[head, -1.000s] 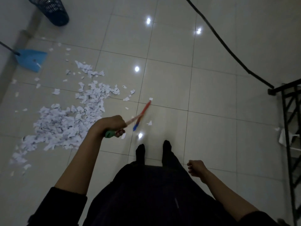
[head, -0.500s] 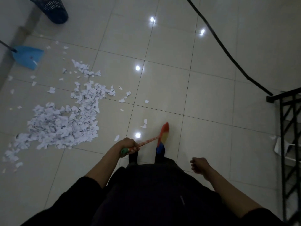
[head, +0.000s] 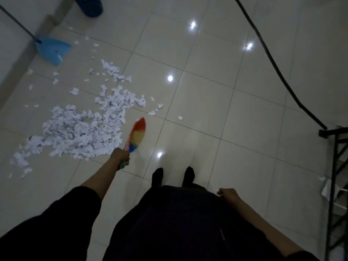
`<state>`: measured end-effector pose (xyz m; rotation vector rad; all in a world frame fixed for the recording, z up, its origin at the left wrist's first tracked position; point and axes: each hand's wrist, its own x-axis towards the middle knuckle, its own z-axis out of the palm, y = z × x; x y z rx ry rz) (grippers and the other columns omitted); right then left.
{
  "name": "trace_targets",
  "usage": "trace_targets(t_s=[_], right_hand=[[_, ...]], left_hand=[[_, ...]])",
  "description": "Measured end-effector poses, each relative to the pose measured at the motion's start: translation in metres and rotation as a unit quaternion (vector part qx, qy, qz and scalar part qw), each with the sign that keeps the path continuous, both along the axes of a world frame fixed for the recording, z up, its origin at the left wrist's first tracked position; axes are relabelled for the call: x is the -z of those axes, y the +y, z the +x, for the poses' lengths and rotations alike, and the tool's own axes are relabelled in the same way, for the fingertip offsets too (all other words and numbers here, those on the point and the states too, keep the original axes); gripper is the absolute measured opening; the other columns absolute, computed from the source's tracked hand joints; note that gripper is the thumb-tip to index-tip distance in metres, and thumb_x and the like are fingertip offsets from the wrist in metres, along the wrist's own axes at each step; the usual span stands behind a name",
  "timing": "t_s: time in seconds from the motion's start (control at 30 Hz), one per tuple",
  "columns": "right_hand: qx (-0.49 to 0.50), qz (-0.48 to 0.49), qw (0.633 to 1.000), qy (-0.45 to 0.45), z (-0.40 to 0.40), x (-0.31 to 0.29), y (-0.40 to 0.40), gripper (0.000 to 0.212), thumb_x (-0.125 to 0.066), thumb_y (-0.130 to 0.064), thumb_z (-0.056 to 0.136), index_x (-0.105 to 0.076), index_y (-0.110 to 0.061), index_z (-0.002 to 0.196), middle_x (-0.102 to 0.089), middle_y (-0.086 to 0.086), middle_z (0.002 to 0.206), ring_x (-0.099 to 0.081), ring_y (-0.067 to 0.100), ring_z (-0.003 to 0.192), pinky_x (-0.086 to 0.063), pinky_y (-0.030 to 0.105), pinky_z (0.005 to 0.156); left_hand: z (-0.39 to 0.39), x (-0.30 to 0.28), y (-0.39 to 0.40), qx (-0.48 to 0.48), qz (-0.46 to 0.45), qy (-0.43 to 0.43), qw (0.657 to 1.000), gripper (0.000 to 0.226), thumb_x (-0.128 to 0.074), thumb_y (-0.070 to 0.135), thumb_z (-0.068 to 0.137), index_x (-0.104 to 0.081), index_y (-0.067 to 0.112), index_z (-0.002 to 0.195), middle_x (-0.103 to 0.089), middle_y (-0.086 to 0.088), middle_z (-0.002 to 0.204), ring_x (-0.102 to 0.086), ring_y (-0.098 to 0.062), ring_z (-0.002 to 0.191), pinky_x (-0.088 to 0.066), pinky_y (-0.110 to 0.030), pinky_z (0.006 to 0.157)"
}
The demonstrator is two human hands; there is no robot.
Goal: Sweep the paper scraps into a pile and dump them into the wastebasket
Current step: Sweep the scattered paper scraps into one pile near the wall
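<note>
Sweeping strays toward the pile

Left hand (head: 120,156) grips the brush (head: 138,133); paper scraps (head: 79,132) lie just left of it, stray bits beyond its tip. Right hand (head: 227,194) loosely curled, empty.

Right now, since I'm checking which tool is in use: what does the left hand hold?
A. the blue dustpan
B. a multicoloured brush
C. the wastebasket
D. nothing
B: the left hand grips the multicoloured brush beside the paper scraps; the blue dustpan lies apart near the wall.

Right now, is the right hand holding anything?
No, the right hand hangs loosely curled at the person's side, holding nothing.
</note>
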<state>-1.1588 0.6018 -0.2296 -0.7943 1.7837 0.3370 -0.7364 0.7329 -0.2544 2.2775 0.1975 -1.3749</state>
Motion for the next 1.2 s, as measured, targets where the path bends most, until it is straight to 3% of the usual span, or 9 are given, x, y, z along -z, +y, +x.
trace_targets(t_s=[0.1,0.2,0.3,0.4,0.47,0.53,0.67,0.97,1.2], right_hand=[[0.008,-0.012,1.000,-0.001,0.006,-0.002,0.006,0.015,-0.051,-0.005,0.095,-0.060,0.005,0.090,-0.055,0.014,0.066,-0.050,0.023,0.055,-0.040,0.027,0.053],[0.008,-0.018,1.000,0.007,0.011,-0.005,0.017,0.015,-0.050,-0.005,0.095,-0.060,0.006,0.092,-0.055,0.014,0.068,-0.050,0.023,0.057,-0.040,0.027,0.053],[-0.005,-0.013,1.000,0.014,0.014,-0.006,0.027,0.016,-0.050,-0.005,0.096,-0.061,0.007,0.096,-0.057,0.014,0.074,-0.050,0.022,0.057,-0.042,0.020,0.046],[-0.008,-0.016,1.000,0.016,0.021,-0.007,0.035,0.015,-0.050,-0.003,0.096,-0.061,0.007,0.094,-0.056,0.011,0.072,-0.049,0.022,0.057,-0.037,0.012,0.035],[0.008,-0.021,1.000,0.012,0.028,-0.005,0.036,0.017,-0.050,-0.005,0.096,-0.060,0.007,0.089,-0.056,0.011,0.070,-0.050,0.023,0.058,-0.042,0.020,0.044],[0.029,-0.028,0.999,0.009,0.034,-0.005,0.035,0.021,-0.050,-0.007,0.097,-0.060,0.005,0.083,-0.056,0.013,0.070,-0.050,0.024,0.059,-0.041,0.027,0.052],[0.051,-0.038,0.998,0.005,0.042,-0.002,0.026,0.025,-0.049,-0.007,0.097,-0.058,0.003,0.077,-0.054,0.014,0.067,-0.049,0.024,0.056,-0.038,0.027,0.052],[0.068,-0.024,0.997,0.014,0.058,0.008,-0.016,0.026,-0.050,-0.007,0.097,-0.058,0.004,0.074,-0.052,0.012,0.060,-0.047,0.019,0.044,-0.038,0.017,0.036],[0.096,-0.013,0.995,-0.001,0.075,0.006,-0.082,0.028,-0.048,0.001,0.095,-0.055,0.001,0.067,-0.047,0.010,0.057,-0.042,0.019,0.041,-0.035,0.016,0.036]], left_hand=[[0.027,0.000,0.003,0.055,0.022,-0.054,0.997,0.040,-0.052,0.004,0.087,-0.046,-0.012,0.123,-0.060,-0.029,0.090,-0.063,-0.036,0.071,-0.055,-0.040,0.059],[0.047,-0.030,-0.006,0.099,0.000,-0.078,0.992,0.044,-0.052,0.002,0.086,-0.045,-0.009,0.128,-0.060,-0.031,0.104,-0.065,-0.040,0.081,-0.050,-0.029,0.051],[0.063,-0.062,-0.019,0.100,-0.038,-0.065,0.992,0.015,-0.044,-0.002,0.092,-0.049,-0.014,0.101,-0.056,-0.024,0.078,-0.055,-0.030,0.060,-0.044,-0.020,0.040],[0.083,-0.078,-0.023,0.097,-0.064,-0.039,0.992,0.009,-0.044,-0.005,0.089,-0.049,-0.008,0.083,-0.060,-0.031,0.089,-0.058,-0.028,0.064,-0.045,-0.025,0.051],[0.092,-0.091,-0.024,0.108,-0.067,-0.022,0.992,0.010,-0.042,-0.004,0.089,-0.050,-0.009,0.084,-0.062,-0.032,0.091,-0.059,-0.025,0.055,-0.046,-0.026,0.053],[0.090,-0.101,-0.029,0.123,-0.072,0.001,0.990,0.014,-0.037,-0.004,0.094,-0.048,-0.008,0.086,-0.060,-0.027,0.081,-0.053,-0.018,0.041,-0.043,-0.020,0.040],[0.076,-0.115,-0.048,0.144,-0.082,0.047,0.985,0.016,-0.035,-0.002,0.099,-0.047,-0.006,0.089,-0.055,-0.018,0.074,-0.043,-0.014,0.050,-0.037,-0.016,0.033],[0.036,-0.089,-0.131,0.192,-0.103,0.135,0.967,0.024,-0.048,0.000,0.094,-0.057,-0.013,0.111,-0.063,-0.016,0.082,-0.049,-0.011,0.050,-0.044,-0.019,0.043],[0.008,-0.043,-0.215,0.178,-0.060,0.188,0.964,0.015,-0.046,0.001,0.096,-0.057,-0.009,0.091,-0.058,-0.014,0.075,-0.045,-0.010,0.048,-0.040,-0.017,0.041]])
